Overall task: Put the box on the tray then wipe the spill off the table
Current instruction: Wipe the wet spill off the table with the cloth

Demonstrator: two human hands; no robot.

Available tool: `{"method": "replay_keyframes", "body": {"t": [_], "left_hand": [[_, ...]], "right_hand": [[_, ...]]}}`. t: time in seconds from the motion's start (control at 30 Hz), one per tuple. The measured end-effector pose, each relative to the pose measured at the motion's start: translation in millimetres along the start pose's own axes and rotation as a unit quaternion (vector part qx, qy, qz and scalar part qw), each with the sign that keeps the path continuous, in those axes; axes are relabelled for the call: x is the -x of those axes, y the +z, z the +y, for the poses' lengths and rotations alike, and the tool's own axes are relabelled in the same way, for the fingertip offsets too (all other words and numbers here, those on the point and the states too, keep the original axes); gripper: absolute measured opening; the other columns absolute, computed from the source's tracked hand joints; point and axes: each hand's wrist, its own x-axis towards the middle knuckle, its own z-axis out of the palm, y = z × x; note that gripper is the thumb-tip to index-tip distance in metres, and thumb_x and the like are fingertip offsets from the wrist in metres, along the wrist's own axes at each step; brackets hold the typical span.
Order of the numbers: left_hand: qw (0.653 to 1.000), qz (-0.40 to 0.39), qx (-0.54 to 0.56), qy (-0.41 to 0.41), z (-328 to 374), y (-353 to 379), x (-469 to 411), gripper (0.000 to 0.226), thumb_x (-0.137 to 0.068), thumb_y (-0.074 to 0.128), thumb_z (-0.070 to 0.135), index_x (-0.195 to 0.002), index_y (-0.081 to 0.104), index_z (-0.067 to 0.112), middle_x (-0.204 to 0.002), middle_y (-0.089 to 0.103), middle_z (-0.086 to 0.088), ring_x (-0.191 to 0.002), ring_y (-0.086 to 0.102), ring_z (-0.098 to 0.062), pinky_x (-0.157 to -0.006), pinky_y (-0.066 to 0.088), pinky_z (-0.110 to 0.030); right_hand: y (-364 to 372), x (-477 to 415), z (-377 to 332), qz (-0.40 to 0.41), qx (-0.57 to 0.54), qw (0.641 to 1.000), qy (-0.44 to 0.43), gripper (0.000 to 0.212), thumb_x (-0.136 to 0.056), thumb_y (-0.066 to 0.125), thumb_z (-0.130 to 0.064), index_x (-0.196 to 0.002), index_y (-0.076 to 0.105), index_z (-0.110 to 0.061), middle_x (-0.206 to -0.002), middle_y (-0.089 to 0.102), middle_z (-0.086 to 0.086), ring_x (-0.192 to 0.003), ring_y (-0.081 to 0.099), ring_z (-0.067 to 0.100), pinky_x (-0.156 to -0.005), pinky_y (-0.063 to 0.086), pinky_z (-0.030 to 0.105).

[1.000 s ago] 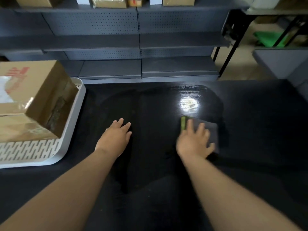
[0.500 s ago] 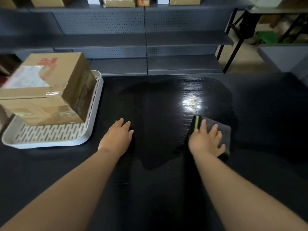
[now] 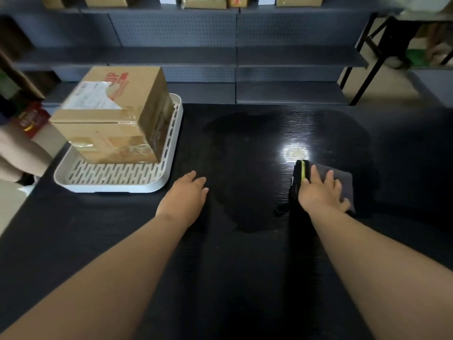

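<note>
**A:** Where is the box?

**B:** The box [image 3: 115, 114] stands on the white tray [image 3: 110, 186], at the far left of the black table [image 3: 245, 278]. It sits on the far part of the tray, and the slotted floor shows in front of it. The tray is to the left of the left hand [image 3: 183, 200], near it but apart.

**A:** And the spill?

**B:** The spill [image 3: 245, 168] is a dark wet patch on the table. It lies between the two hands and reaches beyond them.

**A:** What else is around?

**B:** Grey shelves [image 3: 235, 57] stand behind the table, with cartons on top. At the left edge I see a person's legs [image 3: 17, 153] and a red package [image 3: 31, 119].

**A:** How are the hands?

**B:** The left hand lies flat on the table, palm down, at the left edge of the patch. Its fingers are straight and it holds nothing. The right hand [image 3: 321, 192] presses flat, fingers spread, on a folded dark grey cloth [image 3: 343, 179] with a yellow-green stripe. The cloth lies on the right side of the patch. Both forearms reach forward.
</note>
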Motion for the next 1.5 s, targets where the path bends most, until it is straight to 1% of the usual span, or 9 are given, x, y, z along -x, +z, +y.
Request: {"method": "replay_keyframes", "body": {"t": [0.07,0.3,0.37,0.5,0.7,0.83,1.13,1.37,1.5], "left_hand": [[1.000,-0.008,0.013,-0.011,-6,3,6,0.046,-0.103,0.033,0.031,-0.145,0.036,0.015,-0.155,0.029,-0.008,-0.144,0.026,-0.019,-0.115,0.029,-0.032],[0.998,-0.055,-0.018,-0.015,-19,9,10,0.052,-0.102,0.034,0.032,-0.150,0.024,0.013,-0.158,0.019,-0.008,-0.145,0.021,-0.021,-0.118,0.019,-0.030],[0.998,-0.062,-0.011,-0.018,-24,9,7,0.053,-0.103,0.033,0.032,-0.151,0.022,0.013,-0.159,0.017,-0.008,-0.146,0.018,-0.021,-0.119,0.019,-0.031],[0.998,-0.055,-0.026,-0.011,-32,9,1,0.052,-0.103,0.031,0.032,-0.151,0.022,0.012,-0.158,0.019,-0.009,-0.146,0.017,-0.021,-0.120,0.017,-0.031],[0.999,-0.018,-0.012,-0.030,-20,17,-27,0.053,-0.104,0.030,0.028,-0.152,0.016,0.014,-0.160,0.012,-0.009,-0.148,0.011,-0.023,-0.119,0.015,-0.033],[0.997,0.002,0.043,-0.063,-10,15,-54,0.052,-0.104,0.031,0.021,-0.152,0.014,0.014,-0.161,0.008,-0.006,-0.149,0.007,-0.022,-0.119,0.017,-0.035],[0.995,-0.049,-0.021,-0.083,-15,13,-92,0.054,-0.102,0.032,0.013,-0.152,0.012,0.010,-0.159,0.011,-0.012,-0.146,0.016,-0.030,-0.116,0.022,-0.037],[0.992,-0.096,-0.051,-0.064,-20,7,-97,0.057,-0.102,0.030,0.009,-0.152,0.004,0.010,-0.160,0.004,-0.012,-0.147,0.012,-0.031,-0.115,0.025,-0.038],[0.990,-0.114,-0.038,-0.067,-18,6,-99,0.063,-0.098,0.034,0.003,-0.152,0.002,0.008,-0.160,0.001,-0.014,-0.147,0.010,-0.033,-0.115,0.024,-0.041]], "right_hand": [[15,19,-21,0.012,0.010,1.000,-0.020,0.051,-0.101,0.023,-0.038,-0.150,0.006,-0.041,-0.160,-0.007,-0.004,-0.146,-0.004,0.022,-0.114,0.005,0.054],[69,90,-80,-0.041,0.121,0.940,-0.317,0.049,-0.101,0.023,-0.040,-0.147,0.009,-0.046,-0.160,-0.004,-0.007,-0.146,-0.002,0.018,-0.113,0.006,0.052],[56,56,-79,-0.022,0.111,0.949,-0.294,0.047,-0.100,0.024,-0.044,-0.145,0.013,-0.049,-0.160,0.000,-0.009,-0.145,0.003,0.017,-0.112,0.010,0.053],[26,10,-86,-0.035,0.044,0.994,-0.095,0.052,-0.100,0.024,-0.040,-0.149,0.006,-0.045,-0.160,-0.008,-0.007,-0.146,-0.004,0.020,-0.113,0.007,0.056],[78,76,-112,-0.031,0.099,0.959,-0.265,0.053,-0.102,0.025,-0.035,-0.148,0.000,-0.045,-0.160,-0.011,-0.005,-0.146,-0.009,0.021,-0.114,0.000,0.055],[69,52,-125,-0.044,0.107,0.960,-0.256,0.053,-0.102,0.024,-0.036,-0.147,-0.001,-0.047,-0.159,-0.012,-0.007,-0.145,-0.011,0.020,-0.114,0.000,0.055],[64,-12,-190,-0.043,0.093,0.963,-0.249,0.051,-0.103,0.021,-0.035,-0.147,0.000,-0.047,-0.159,-0.013,-0.006,-0.145,-0.012,0.021,-0.113,-0.004,0.056],[55,-51,-243,-0.074,0.086,0.966,-0.231,0.063,-0.100,0.037,-0.027,-0.148,0.002,-0.046,-0.159,-0.015,-0.003,-0.145,-0.012,0.025,-0.113,-0.002,0.059],[59,-48,-256,-0.092,0.113,0.944,-0.296,0.059,-0.100,0.034,-0.027,-0.147,0.006,-0.050,-0.160,-0.011,-0.007,-0.146,-0.009,0.021,-0.114,-0.003,0.057]]}}
